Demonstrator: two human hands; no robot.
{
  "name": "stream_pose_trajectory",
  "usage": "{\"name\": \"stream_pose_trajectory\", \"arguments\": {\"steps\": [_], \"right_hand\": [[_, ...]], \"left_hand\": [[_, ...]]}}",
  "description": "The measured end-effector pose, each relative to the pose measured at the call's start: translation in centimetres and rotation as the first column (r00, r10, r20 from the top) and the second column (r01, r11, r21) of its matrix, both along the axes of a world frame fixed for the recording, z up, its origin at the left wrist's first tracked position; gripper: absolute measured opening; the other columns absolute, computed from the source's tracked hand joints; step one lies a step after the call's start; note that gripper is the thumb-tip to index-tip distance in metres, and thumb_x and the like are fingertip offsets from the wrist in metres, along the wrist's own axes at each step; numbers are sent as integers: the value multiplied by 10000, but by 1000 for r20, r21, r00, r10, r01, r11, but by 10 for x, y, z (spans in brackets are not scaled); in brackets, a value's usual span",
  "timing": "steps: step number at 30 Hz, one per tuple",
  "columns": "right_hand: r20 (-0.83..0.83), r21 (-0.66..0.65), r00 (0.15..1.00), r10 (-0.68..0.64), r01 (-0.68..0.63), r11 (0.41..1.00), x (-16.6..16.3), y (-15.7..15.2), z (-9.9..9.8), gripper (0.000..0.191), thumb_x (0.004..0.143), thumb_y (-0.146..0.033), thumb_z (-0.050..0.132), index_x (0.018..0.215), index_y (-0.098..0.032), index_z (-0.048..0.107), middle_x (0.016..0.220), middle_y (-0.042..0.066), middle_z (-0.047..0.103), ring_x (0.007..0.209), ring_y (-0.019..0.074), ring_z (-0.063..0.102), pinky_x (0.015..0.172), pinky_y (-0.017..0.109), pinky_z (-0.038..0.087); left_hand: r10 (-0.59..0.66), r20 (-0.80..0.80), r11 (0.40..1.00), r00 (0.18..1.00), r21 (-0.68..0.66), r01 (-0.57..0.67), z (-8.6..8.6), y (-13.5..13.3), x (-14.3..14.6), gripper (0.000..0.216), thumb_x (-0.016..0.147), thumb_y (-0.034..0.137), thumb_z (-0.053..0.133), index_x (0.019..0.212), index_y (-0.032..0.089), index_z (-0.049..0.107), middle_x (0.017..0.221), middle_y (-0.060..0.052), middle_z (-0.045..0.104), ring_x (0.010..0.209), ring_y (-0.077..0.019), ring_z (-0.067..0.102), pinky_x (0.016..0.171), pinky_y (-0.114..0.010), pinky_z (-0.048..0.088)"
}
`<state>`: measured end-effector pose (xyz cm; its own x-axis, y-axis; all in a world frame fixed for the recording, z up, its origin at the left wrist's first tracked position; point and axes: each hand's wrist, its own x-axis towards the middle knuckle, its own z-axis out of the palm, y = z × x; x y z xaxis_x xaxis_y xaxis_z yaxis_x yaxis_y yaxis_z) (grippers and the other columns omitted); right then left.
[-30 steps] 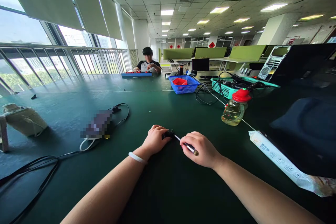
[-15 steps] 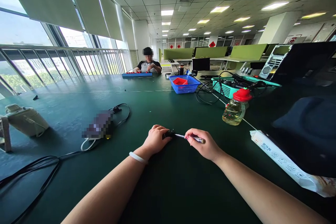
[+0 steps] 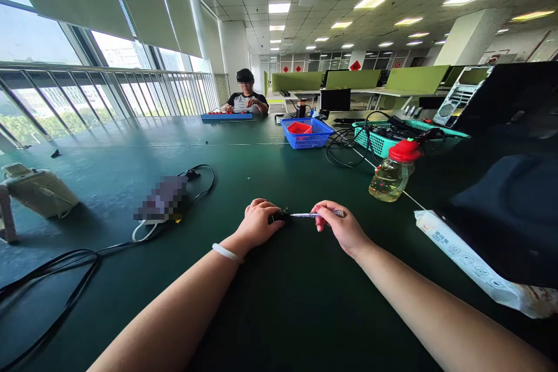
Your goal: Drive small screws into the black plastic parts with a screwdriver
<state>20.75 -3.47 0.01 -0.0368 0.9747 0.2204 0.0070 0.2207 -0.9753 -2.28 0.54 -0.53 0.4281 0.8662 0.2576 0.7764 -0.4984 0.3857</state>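
On the dark green table (image 3: 270,302) my left hand (image 3: 257,224) is closed around a small black part (image 3: 279,216), with a white band on its wrist. A thin pen-like tool (image 3: 305,215) runs level from that part to my right hand (image 3: 337,226), which pinches the tool's right end between fingertips. Both hands rest low over the table, about a hand's width apart.
An oil bottle with a red cap (image 3: 394,171) stands to the right. Behind it are a blue basket (image 3: 305,133) and a teal basket with cables (image 3: 383,142). A dark bag (image 3: 510,215) lies on a white packet at right. Cables (image 3: 65,270) and a beige device (image 3: 35,192) lie left. A person sits at the far end (image 3: 244,96).
My right hand has swung the tool's outer end up from a downward slant to level, and its grip has slid toward that end. My left hand has stayed on the black part.
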Motion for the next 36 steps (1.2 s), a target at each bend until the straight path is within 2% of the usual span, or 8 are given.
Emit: {"name": "stream_pose_trajectory", "arguments": {"steps": [8,17,24,31,36], "right_hand": [[-89,-58,995,-47,42,997,0,-1,1,295,760,-481,662,723,-188,651,562,-22,556,511,126,520,551,291,449],[-91,-94,995,-30,21,995,-1,-1,2,289,735,-474,682,726,-187,657,562,-24,571,507,123,525,550,291,454],[-164,-123,983,-86,66,990,2,-1,4,262,727,-440,679,669,-188,642,520,-29,531,484,116,492,513,280,434],[-230,-190,971,-57,12,982,3,1,3,255,688,-431,698,674,-181,649,521,-26,540,484,110,492,530,281,447],[-209,-177,975,-71,33,984,4,1,5,229,690,-409,672,650,-186,641,498,-30,518,474,110,479,520,276,425]], "left_hand": [[-4,1,1000,1000,-9,4,1,-1,1,309,811,371,711,1106,282,736,1200,-45,706,1257,-295,494,1102,-482,366],[-116,7,993,993,-13,116,0,2,0,342,805,382,717,1125,262,726,1200,-44,700,1252,-290,508,1108,-454,372],[-161,-6,986,987,-32,161,1,0,-1,346,813,350,713,1146,257,713,1239,-50,682,1269,-297,491,1112,-478,363],[-194,5,980,981,-39,194,0,2,-1,344,826,347,696,1162,275,705,1236,-42,680,1258,-293,498,1112,-494,357],[-197,-7,980,980,-40,197,1,1,-1,348,836,342,682,1179,286,697,1242,-40,677,1258,-296,494,1105,-498,363]]}}
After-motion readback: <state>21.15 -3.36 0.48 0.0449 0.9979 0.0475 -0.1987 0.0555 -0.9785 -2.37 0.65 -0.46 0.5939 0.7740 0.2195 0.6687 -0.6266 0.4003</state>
